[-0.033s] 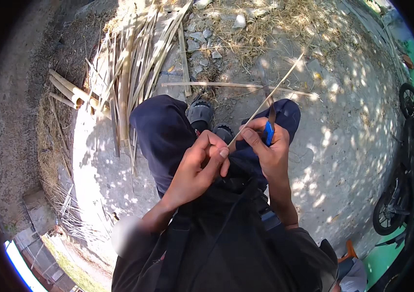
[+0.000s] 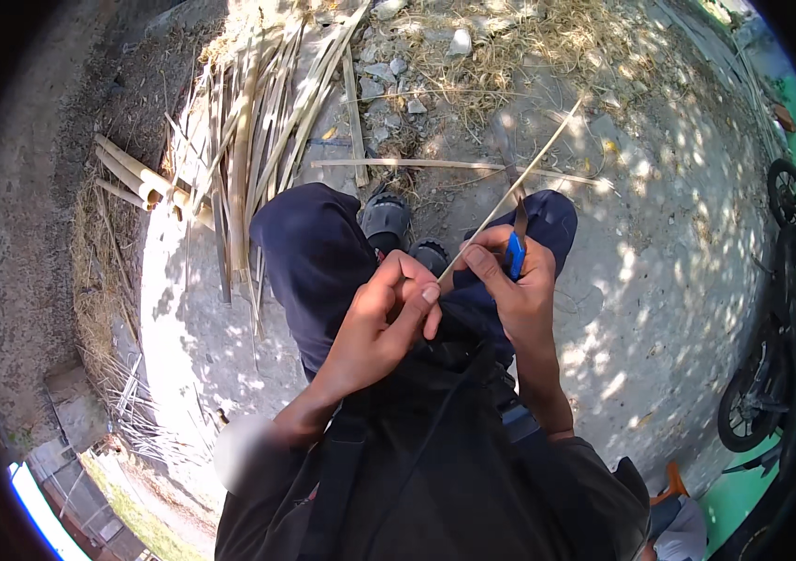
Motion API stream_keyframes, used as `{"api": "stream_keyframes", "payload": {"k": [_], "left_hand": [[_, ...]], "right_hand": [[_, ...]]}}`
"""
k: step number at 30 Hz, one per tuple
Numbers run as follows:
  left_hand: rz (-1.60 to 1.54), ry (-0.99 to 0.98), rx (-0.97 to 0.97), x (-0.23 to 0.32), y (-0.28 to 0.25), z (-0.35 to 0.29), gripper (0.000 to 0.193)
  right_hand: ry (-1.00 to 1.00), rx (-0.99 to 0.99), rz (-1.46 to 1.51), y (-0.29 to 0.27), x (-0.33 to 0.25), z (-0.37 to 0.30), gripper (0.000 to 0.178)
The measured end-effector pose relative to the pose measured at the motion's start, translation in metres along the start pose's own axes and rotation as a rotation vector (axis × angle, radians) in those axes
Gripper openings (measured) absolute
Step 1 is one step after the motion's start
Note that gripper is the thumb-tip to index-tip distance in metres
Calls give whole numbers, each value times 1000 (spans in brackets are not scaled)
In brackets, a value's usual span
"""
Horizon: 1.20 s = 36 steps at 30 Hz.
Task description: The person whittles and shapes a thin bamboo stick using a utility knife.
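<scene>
A thin, pale bamboo strip (image 2: pixel 540 159) slants up and to the right from between my hands. Its near end is pinched between the thumb and fingers of my left hand (image 2: pixel 381 323), which is closed over my lap. My right hand (image 2: pixel 521 294) is closed around a knife (image 2: pixel 516 256) with a blue handle, its thumb lying close against the strip. The knife's narrow blade points away from me and crosses behind the strip. The lower part of the handle is hidden in my palm.
Many split bamboo strips (image 2: pixel 246 140) lie piled at the far left, beside thicker bamboo poles (image 2: pixel 127 168). A single flat strip (image 2: pixel 398 162) crosses the ground beyond my shoes (image 2: pixel 385 217). Stones (image 2: pixel 460 42) and dry straw lie further off. A motorcycle (image 2: pixel 752 402) stands at the right.
The strip's far tip has shifted slightly down and to the left and looks sharper. My right hand and the knife have barely moved; my left hand keeps its place.
</scene>
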<state>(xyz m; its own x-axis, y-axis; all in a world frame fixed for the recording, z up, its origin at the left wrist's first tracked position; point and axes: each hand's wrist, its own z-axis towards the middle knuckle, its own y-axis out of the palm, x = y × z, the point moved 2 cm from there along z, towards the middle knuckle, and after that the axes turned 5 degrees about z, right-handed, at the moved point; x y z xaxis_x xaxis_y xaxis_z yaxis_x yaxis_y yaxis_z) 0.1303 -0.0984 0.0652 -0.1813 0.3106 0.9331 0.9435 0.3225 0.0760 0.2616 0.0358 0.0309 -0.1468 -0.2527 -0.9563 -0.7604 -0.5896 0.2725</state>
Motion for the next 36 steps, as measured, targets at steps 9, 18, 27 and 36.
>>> {"api": "stream_keyframes", "payload": {"k": [9,18,27,36], "left_hand": [[90,100,95,5,6,-4,9],[46,59,119,0,6,7,10],[58,130,185,2,14,15,9],[-47,174,169,-2,9,17,8]], "right_hand": [[-153,115,-69,-9,-8,-2,16],[-127,-4,38,-1,-1,7,13],[10,20,62,-13,-9,7,15],[-273,-162,-312,-22,-3,5,32]]}}
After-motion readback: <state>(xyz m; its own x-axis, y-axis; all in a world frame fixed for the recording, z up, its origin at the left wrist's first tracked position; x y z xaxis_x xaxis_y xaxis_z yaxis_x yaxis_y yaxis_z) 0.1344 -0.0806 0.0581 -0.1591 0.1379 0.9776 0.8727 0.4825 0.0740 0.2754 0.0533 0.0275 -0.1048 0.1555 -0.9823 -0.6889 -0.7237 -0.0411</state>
